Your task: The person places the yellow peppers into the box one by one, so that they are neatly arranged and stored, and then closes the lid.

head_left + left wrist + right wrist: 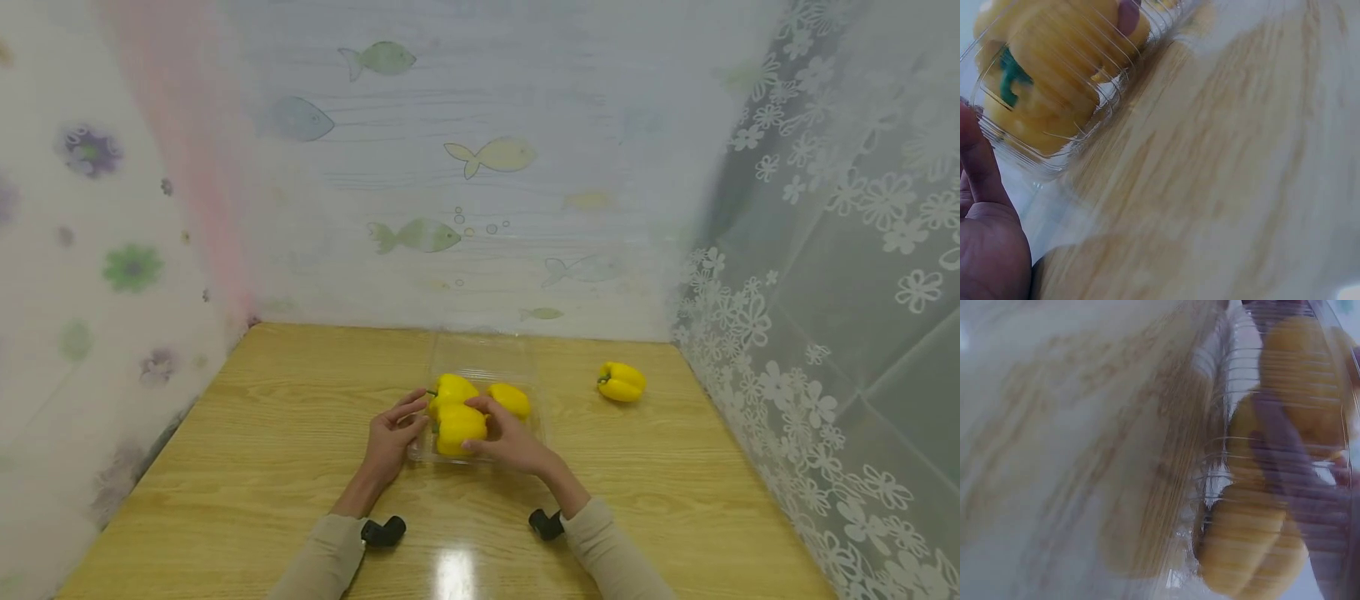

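A clear plastic clamshell container stands on the table with its lid folded back. Inside, one yellow bell pepper is at the back left and another yellow bell pepper at the back right. My right hand holds a third yellow bell pepper at the front left, thumb low and fingers over its top. Through the ribbed wall, the right wrist view shows fingers against the peppers. My left hand is at the container's left side, fingers extended along the wall.
Off to the right, a single yellow bell pepper lies on the wooden table. Behind the table hangs a fish-print curtain. Flowered sheets enclose the left and right sides. Both wrists carry a black device.
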A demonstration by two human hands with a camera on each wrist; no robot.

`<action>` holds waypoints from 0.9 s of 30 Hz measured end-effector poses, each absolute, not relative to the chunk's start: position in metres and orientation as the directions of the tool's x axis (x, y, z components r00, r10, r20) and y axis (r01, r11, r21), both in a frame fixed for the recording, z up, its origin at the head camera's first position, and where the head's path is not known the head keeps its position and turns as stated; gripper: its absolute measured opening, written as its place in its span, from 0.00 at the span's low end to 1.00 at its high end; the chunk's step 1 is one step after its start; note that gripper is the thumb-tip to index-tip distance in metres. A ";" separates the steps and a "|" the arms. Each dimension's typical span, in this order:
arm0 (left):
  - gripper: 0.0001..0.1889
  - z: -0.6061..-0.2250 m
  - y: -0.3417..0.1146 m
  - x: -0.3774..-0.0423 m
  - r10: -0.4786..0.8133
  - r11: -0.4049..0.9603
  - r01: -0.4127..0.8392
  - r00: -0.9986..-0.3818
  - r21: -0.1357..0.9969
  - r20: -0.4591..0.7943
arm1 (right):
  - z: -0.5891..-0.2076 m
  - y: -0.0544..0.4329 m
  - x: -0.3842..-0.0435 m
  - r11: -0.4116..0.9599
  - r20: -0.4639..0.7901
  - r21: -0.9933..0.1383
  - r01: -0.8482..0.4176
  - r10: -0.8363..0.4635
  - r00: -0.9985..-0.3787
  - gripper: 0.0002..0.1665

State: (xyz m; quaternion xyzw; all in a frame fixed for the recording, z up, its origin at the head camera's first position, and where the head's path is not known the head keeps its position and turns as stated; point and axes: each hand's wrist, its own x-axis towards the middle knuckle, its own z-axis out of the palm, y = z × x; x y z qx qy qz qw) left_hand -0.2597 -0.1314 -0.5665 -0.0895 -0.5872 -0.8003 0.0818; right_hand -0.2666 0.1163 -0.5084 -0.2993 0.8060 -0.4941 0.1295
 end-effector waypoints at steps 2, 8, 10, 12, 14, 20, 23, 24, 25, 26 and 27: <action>0.20 -0.567 -0.131 -0.260 -0.024 -0.302 0.233 -0.971 0.924 0.237 | -0.511 0.117 -0.268 0.378 0.079 -0.847 -0.373 -0.605 -0.793 0.38; 0.21 -0.568 -0.130 -0.260 -0.029 -0.311 0.242 -0.969 0.919 0.246 | -0.513 0.116 -0.268 0.416 0.062 -0.825 -0.382 -0.605 -0.794 0.36; 0.21 -0.569 -0.129 -0.260 -0.028 -0.314 0.248 -0.967 0.917 0.252 | -0.513 0.116 -0.268 0.416 0.063 -0.825 -0.382 -0.605 -0.794 0.35; 0.21 -0.569 -0.129 -0.260 -0.029 -0.318 0.247 -0.967 0.915 0.252 | -0.514 0.116 -0.268 0.411 0.069 -0.826 -0.385 -0.604 -0.794 0.35; 0.21 -0.570 -0.129 -0.260 -0.030 -0.321 0.246 -0.968 0.915 0.250 | -0.514 0.116 -0.268 0.402 0.084 -0.826 -0.396 -0.606 -0.791 0.34; 0.21 -0.568 -0.129 -0.260 -0.037 -0.327 0.236 -0.971 0.915 0.237 | -0.510 0.115 -0.266 0.390 0.114 -0.821 -0.417 -0.603 -0.789 0.34; 0.21 -0.567 -0.129 -0.260 -0.031 -0.327 0.229 -0.972 0.917 0.232 | -0.509 0.114 -0.266 0.384 0.126 -0.817 -0.431 -0.610 -0.782 0.34; 0.21 -0.566 -0.129 -0.260 -0.028 -0.326 0.227 -0.973 0.918 0.230 | -0.508 0.114 -0.266 0.379 0.130 -0.816 -0.437 -0.616 -0.777 0.34; 0.21 -0.566 -0.130 -0.259 -0.025 -0.326 0.226 -0.973 0.918 0.230 | -0.508 0.114 -0.267 0.374 0.133 -0.815 -0.442 -0.622 -0.772 0.34; 0.21 -0.566 -0.130 -0.259 -0.024 -0.325 0.224 -0.973 0.919 0.229 | -0.508 0.114 -0.267 0.370 0.132 -0.816 -0.443 -0.627 -0.767 0.34; 0.21 -0.566 -0.130 -0.259 -0.023 -0.319 0.224 -0.973 0.921 0.229 | -0.508 0.114 -0.268 0.364 0.128 -0.820 -0.441 -0.634 -0.763 0.34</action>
